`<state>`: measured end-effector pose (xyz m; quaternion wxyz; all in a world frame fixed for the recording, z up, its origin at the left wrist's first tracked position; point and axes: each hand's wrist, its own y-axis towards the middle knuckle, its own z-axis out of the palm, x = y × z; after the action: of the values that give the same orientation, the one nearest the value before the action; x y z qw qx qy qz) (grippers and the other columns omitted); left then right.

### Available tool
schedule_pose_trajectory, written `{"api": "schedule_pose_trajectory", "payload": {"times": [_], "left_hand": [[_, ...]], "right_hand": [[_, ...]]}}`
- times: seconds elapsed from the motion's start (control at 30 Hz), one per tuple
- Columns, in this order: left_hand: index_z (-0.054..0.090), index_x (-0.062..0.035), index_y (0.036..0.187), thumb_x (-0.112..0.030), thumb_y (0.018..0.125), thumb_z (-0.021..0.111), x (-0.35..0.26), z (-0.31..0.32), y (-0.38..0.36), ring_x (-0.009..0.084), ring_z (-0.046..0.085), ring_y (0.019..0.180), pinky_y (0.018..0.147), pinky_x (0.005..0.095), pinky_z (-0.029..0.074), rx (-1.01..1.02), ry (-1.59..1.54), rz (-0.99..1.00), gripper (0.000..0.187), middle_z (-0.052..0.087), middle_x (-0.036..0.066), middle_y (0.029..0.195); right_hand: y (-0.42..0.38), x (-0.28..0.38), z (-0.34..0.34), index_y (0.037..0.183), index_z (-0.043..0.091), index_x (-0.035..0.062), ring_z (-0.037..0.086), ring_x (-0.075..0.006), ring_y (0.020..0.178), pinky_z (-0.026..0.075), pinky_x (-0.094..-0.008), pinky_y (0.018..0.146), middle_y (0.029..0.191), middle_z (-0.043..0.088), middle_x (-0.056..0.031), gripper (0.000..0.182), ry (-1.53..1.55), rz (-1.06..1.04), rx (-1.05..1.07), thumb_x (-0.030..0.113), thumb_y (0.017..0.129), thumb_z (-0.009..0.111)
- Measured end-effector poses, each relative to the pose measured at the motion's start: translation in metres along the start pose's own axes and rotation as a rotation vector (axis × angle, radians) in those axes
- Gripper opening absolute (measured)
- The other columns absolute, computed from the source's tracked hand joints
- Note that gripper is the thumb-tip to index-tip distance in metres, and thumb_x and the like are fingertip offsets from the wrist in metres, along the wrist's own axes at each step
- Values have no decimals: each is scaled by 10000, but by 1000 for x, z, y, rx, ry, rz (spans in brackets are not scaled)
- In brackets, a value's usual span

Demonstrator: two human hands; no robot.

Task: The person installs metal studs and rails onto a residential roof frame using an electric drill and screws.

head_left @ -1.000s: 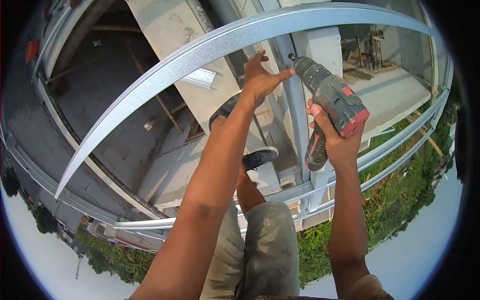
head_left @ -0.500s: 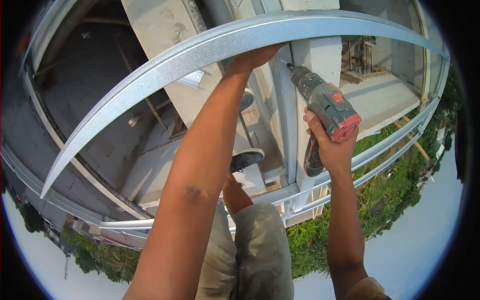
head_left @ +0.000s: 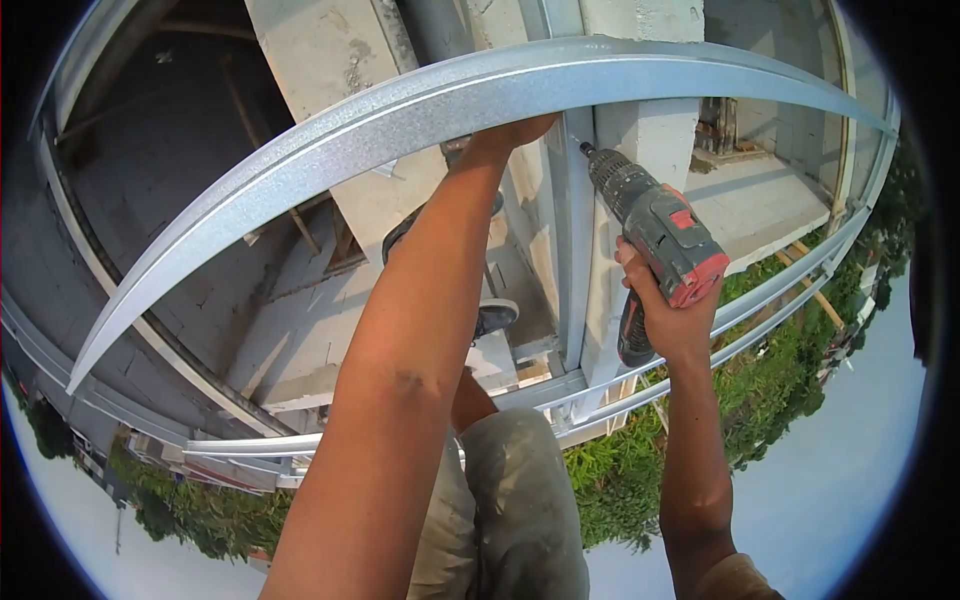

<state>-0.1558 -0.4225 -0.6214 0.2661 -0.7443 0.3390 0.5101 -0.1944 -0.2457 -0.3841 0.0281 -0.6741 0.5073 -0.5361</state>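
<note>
– Unfinished building (head_left: pixel 310 60) for background, greenery (head_left: pixel 620 490) outside it. Landmark?
– Metal channel (head_left: pixel 400 112). Long axis runs left to right across the view; looks bowed, could be the lens. Placing everything off it.
– Next size down?
– Metal upright (head_left: pixel 578 250), seen on the channel's near side, long axis roughly square to it.
– Drill (head_left: pixel 662 235)?
– Near side of the channel too, right of the upright. Long axis slants, front end toward the channel. Its bit (head_left: pixel 584 147) sits just beside the upright; contact, can't tell.
– Hands?
– Apart. Right hand (head_left: pixel 672 305) is wrapped round the drill, on the channel's near side. Left hand (head_left: pixel 527 131) is at the channel's near edge, fingers hidden behind it; can't tell what they grip, if anything.
– Which one's nearer the channel?
– Left: channel's right in front of it. Right sits farther back, behind the drill.
– Counts, quick.
– One channel, one upright at the bit, one drill, two hands, one bit.
</note>
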Motion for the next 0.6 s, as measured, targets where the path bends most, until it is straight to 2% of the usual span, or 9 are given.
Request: {"api": "schedule_pose_trajectory", "payload": {"times": [0.03, 0.13, 0.17, 0.23, 0.33, 0.43, 0.53, 0.57, 0.6], "left_hand": [[626, -97, 1230, -404, 933, 626, 6, 0, -1, 314, 576, 1148, 984, 417, 447, -5, 3, -8, 427, 638, 141, 1213], [641, -103, 1187, -404, 942, 598, 19, 3, 1, 321, 584, 1124, 968, 422, 455, -40, -7, 134, 390, 648, 138, 1166], [637, -104, 1190, -399, 942, 596, 24, 5, 3, 316, 581, 1127, 972, 420, 451, -52, -11, 156, 388, 645, 137, 1172], [631, -105, 1196, -388, 942, 590, 33, 3, 1, 307, 577, 1132, 980, 416, 444, -63, -43, 134, 383, 638, 135, 1183], [622, -106, 1206, -371, 942, 582, 47, 0, -11, 293, 569, 1140, 992, 410, 434, -48, -130, 54, 377, 627, 131, 1200], [613, -107, 1215, -355, 942, 575, 57, 6, -18, 278, 562, 1148, 1004, 403, 423, -31, -195, -8, 371, 617, 128, 1217], [604, -109, 1225, -339, 942, 567, 64, 18, -14, 264, 555, 1156, 1016, 397, 413, -10, -205, -77, 367, 606, 124, 1234], [601, -109, 1228, -333, 942, 564, 65, 24, -9, 260, 552, 1159, 1020, 395, 409, 0, -198, -92, 366, 603, 123, 1240], [588, -101, 1243, -335, 936, 568, 66, 28, -10, 252, 543, 1171, 1035, 392, 397, -155, 141, 79, 387, 592, 121, 1260]], "right_hand": [[-2, -1, 2, 1353, 469, -43, 592, -140, 992, 485, -283, 864, 1115, 622, -107, 605, 32, 2, 10, -9, 801, 717], [-4, -4, 7, 1363, 459, -42, 588, -149, 1020, 476, -282, 886, 1142, 613, -118, 617, 106, -3, 19, -8, 804, 716], [-5, -5, 8, 1285, 511, -43, 634, -156, 947, 510, -278, 781, 1022, 650, -112, 490, 48, -69, -32, -2, 833, 695], [-3, -5, 7, 1207, 564, -44, 680, -162, 874, 544, -274, 675, 903, 687, -105, 365, -11, -138, -82, 4, 862, 674], [0, -7, 2, 1247, 549, -25, 678, -155, 868, 543, -273, 664, 927, 686, -100, 398, -20, -144, -75, 15, 872, 675], [2, -8, -5, 1324, 503, -3, 672, -145, 855, 538, -269, 654, 977, 686, -98, 486, -103, -62, 8, 27, 874, 683], [4, -11, -2, 1392, 447, 17, 663, -133, 833, 533, -270, 649, 964, 675, -77, 571, -70, -27, 2, 23, 872, 682], [3, -11, 0, 1394, 444, 18, 649, -124, 802, 525, -269, 648, 932, 664, -65, 579, -95, -75, -8, 13, 865, 678], [3, -9, 1, 1395, 443, 19, 641, -119, 786, 522, -269, 647, 916, 659, -59, 583, -109, -103, -12, 8, 861, 676]]}}
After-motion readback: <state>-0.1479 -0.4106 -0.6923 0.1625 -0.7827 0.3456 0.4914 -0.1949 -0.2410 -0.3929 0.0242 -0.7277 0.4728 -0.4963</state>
